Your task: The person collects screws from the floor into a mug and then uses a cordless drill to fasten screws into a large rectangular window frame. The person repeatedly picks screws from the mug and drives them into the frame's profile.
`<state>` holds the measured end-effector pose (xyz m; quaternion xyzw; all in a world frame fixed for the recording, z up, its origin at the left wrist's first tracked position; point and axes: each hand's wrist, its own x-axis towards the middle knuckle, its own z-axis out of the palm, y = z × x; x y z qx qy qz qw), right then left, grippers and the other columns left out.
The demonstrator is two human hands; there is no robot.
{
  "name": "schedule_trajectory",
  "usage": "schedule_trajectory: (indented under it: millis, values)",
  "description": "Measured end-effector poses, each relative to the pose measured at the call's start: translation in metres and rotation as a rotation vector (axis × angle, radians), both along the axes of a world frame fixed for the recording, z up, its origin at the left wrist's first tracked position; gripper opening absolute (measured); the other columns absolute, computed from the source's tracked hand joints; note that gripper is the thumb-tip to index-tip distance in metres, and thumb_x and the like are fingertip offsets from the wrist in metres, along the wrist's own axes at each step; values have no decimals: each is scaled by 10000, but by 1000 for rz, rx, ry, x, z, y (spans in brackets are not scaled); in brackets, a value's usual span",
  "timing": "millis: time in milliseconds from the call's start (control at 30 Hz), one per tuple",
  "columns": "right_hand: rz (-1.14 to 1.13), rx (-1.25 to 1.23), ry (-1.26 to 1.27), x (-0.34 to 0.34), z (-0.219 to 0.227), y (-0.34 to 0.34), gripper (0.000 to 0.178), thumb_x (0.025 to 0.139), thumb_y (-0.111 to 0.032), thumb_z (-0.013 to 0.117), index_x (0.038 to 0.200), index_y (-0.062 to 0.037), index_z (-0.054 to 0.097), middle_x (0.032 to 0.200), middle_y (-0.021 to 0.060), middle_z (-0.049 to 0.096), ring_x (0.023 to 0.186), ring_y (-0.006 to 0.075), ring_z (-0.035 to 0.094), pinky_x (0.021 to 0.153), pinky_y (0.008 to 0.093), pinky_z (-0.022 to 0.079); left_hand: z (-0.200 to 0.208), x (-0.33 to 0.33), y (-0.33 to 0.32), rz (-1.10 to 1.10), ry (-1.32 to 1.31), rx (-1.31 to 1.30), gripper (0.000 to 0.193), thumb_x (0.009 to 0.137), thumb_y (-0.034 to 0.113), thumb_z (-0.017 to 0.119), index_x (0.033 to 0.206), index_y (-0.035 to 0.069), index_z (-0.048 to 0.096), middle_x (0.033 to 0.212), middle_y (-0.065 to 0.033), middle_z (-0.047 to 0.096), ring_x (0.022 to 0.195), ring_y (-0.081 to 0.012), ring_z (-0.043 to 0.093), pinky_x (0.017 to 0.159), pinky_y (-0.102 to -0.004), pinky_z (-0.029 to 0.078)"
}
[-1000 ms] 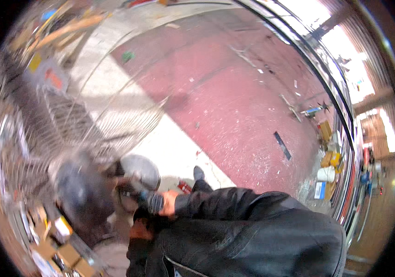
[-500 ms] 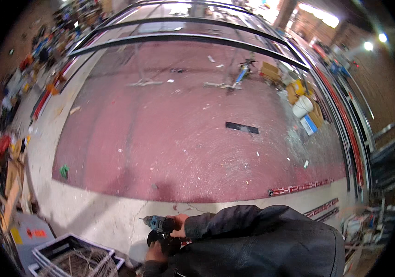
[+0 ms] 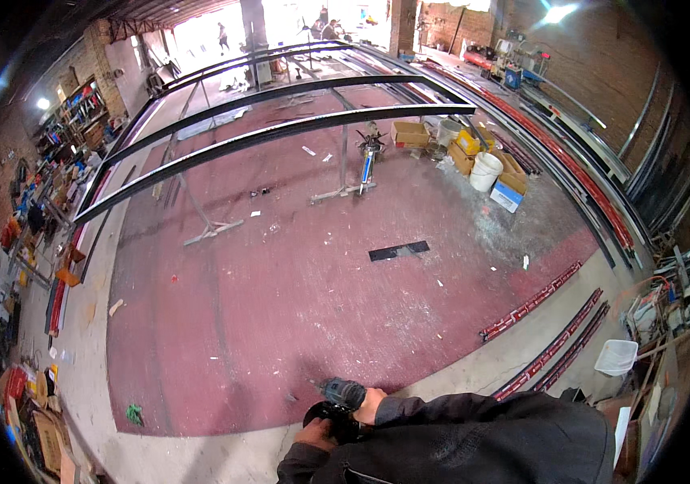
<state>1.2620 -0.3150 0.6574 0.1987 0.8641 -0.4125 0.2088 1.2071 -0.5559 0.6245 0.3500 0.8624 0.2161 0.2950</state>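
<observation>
My right hand [image 3: 371, 405] is closed around a blue-grey cordless drill [image 3: 343, 393] in front of my body. The drill's nose points to the left, over the near edge of the red floor mat. Just below it, my left hand [image 3: 317, 434] has its fingers closed at a black rounded object [image 3: 325, 414]. That object sits close against the drill, and its kind does not show clearly. Dark sleeves cover both forearms, and the right one crosses from the right.
A long black metal frame [image 3: 280, 123] rests on stands above the red mat [image 3: 280, 323]. A black strip [image 3: 399, 250] lies on the mat. A white bucket [image 3: 486, 172] and cartons stand at right. Red-and-black profiles [image 3: 550, 343] lie nearer. Clutter lines the left wall.
The view has tilted up and turned, so more of the far workshop shows. My hands and the drill appear farther right in the picture, still held close together.
</observation>
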Motion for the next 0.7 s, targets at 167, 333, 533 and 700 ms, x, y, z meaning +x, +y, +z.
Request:
schedule_trajectory:
  millis: [167,333,533,700]
  values:
    - [-149,-113,-38,-44,12,-2,476,729,-346,841,1127,-102,744,1006,201,762,977,329,747,862,423,583,18,-63,10,-155,17,-109,428,798,406,743,1174,212,682,1121,-131,643,1019,-392,681,818,-527,566]
    - [-227,-118,-86,-73,10,5,549,699,-400,877,1110,-58,750,1039,212,758,1018,339,741,898,425,577,42,-110,28,-170,-54,-55,321,820,359,741,1097,202,707,1123,-112,651,995,-392,690,813,-515,571]
    - [-348,-106,-103,-86,11,36,492,711,-322,877,1096,-52,732,1020,167,759,926,278,738,828,388,579,52,-159,74,-414,-24,-60,298,832,283,729,1068,109,673,1102,-139,639,968,-413,680,780,-509,569]
    - [-369,-86,216,-71,-23,116,567,762,-293,825,1277,-112,671,1180,161,731,1092,315,703,936,408,552,53,-184,173,-583,30,-20,313,808,229,752,1060,78,645,1059,-157,619,933,-421,668,758,-499,567]
